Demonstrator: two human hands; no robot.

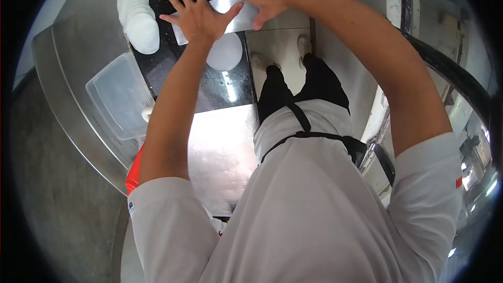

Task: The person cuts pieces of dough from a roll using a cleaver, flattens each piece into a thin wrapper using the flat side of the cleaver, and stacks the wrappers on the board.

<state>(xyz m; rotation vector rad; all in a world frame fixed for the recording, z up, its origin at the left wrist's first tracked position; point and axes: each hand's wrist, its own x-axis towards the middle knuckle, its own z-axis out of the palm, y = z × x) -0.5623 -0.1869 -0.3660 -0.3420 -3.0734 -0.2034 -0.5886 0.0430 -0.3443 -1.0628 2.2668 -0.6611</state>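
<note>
A broad, flat rectangular metal blade [222,6] lies over the black speckled countertop [162,71]. My left hand [199,18] rests on it palm down, fingers spread wide. At the blade's right end, my right hand [267,0] is closed around it, with thumb and forefinger showing; any handle is hidden by the hand. Just below the blade is a thin, round white disc [225,52], smooth like a dough wrapper, partly covered by my left wrist. Along the counter's left side lies a long white cloth-wrapped bundle [139,15]; what is inside cannot be seen.
A translucent plastic container [118,97] stands left of my left forearm, beside a curved steel surface [78,73]. Nearer my body is a shiny metal sheet [220,157]. Something red [135,170] shows beneath my left elbow. A dark rail [450,73] runs at the right.
</note>
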